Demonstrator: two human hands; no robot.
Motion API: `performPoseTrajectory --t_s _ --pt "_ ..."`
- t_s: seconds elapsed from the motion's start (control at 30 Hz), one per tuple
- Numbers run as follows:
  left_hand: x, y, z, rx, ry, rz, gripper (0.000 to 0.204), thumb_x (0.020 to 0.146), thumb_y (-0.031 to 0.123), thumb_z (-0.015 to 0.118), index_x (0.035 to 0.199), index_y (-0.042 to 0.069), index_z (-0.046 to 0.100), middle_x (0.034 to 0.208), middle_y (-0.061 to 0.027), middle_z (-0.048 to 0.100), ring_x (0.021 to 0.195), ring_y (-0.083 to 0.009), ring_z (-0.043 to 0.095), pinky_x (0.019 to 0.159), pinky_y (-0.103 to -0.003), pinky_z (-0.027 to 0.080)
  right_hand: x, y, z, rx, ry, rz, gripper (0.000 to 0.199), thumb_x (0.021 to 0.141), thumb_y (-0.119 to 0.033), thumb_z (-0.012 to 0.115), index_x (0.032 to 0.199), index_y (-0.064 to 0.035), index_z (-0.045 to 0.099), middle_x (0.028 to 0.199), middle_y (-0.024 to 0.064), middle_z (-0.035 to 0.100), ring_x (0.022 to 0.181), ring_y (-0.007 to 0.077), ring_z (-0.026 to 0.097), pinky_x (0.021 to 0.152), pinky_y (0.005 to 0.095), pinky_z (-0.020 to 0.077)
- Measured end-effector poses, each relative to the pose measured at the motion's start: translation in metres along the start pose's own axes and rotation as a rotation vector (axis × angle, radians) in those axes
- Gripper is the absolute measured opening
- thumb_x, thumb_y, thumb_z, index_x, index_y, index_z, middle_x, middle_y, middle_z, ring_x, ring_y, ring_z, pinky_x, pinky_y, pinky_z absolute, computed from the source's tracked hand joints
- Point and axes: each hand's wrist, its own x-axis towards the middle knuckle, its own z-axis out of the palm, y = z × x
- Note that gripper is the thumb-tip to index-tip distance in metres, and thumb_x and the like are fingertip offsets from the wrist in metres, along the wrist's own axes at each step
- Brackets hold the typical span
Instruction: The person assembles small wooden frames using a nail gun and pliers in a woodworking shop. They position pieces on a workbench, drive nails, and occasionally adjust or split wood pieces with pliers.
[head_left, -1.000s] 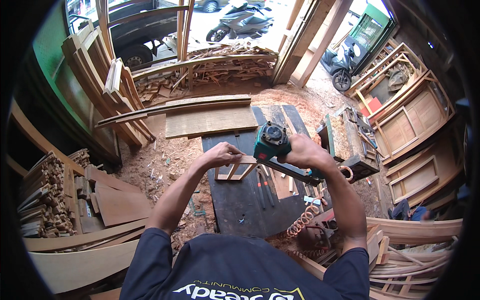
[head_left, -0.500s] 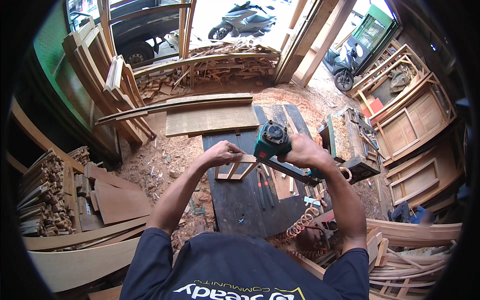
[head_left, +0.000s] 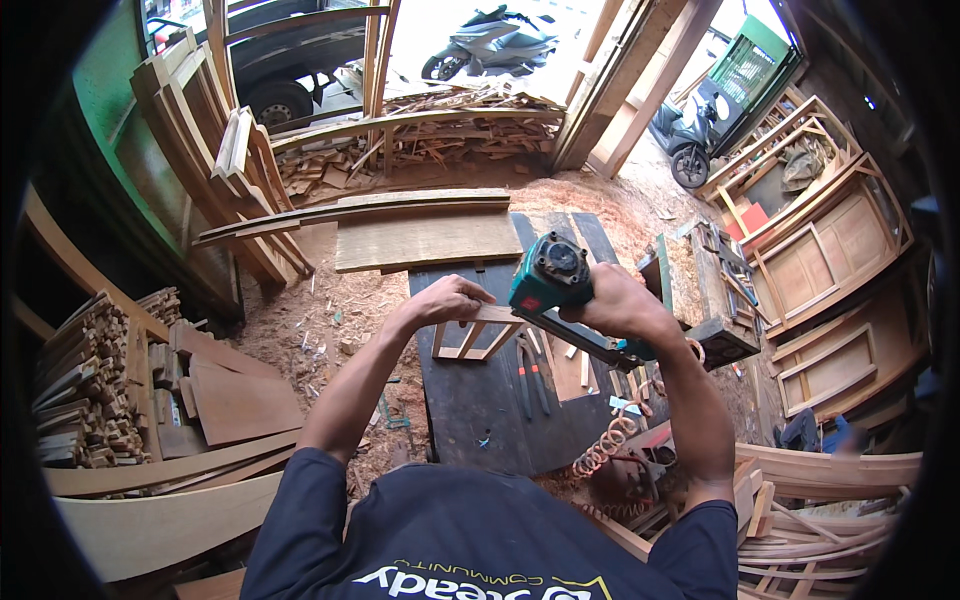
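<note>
Nearby, an orange coiled hose point(head_left: 610, 445) hangs off the near right edge of a dark bench point(head_left: 480, 400), where pliers point(head_left: 530, 375) lie. Farther on, the left hand point(head_left: 450, 298) presses flat on a small wooden frame point(head_left: 478, 335), while the right hand point(head_left: 622, 300) is clamped around a teal nail gun point(head_left: 550, 275) just right of it. Beyond lie planks point(head_left: 425, 238), then scooters point(head_left: 490, 40).
</note>
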Motion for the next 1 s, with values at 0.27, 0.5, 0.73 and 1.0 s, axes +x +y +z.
performPoseTrajectory --t_s 0.27,0.5,0.73,1.0 --pt "0.003 -0.020 -0.004 -0.031 0.058 0.057 0.035 0.089 0.026 0.062 0.105 -0.004 0.071 0.079 -0.0105 0.068 0.073 -0.0147 0.058 0.074 -0.034 0.050 0.023 -0.020 0.017 0.014 0.034 -0.091 0.040 0.075 -0.029 0.075 0.096 0.0055 0.072 0.089 0.0237 0.071 0.088 0.0312 0.071 0.083 0.0405 0.0525" --pt "-0.002 -0.020 -0.006 -0.028 0.076 0.080 0.040 0.089 0.036 0.069 0.098 -0.003 0.071 0.074 -0.0029 0.060 0.070 -0.0108 0.050 0.066 -0.032 0.043 0.034 -0.025 0.022 0.012 0.042 -0.055 0.041 0.074 -0.028 0.074 0.095 0.0063 0.071 0.086 0.0228 0.071 0.083 0.0306 0.070 0.080 0.0405 0.0525" --pt "-0.003 -0.017 -0.005 -0.089 0.082 0.114 0.043 0.093 0.039 0.068 0.084 -0.003 0.064 0.068 0.0020 0.051 0.066 -0.0080 0.044 0.060 -0.029 0.038 0.037 -0.019 0.025 0.049 0.050 -0.019 0.043 0.073 -0.028 0.074 0.099 0.0055 0.071 0.090 0.0227 0.071 0.085 0.0300 0.070 0.081 0.0405 0.0526" --pt "-0.001 -0.023 -0.004 -0.119 0.092 0.124 0.042 0.093 0.038 0.068 0.086 -0.003 0.065 0.070 0.0025 0.051 0.067 -0.0082 0.045 0.061 -0.028 0.039 0.044 -0.018 0.024 0.064 -0.014 0.000 0.039 0.075 -0.028 0.074 0.099 0.0028 0.073 0.088 0.0190 0.072 0.084 0.0267 0.070 0.080 0.0380 0.0534"
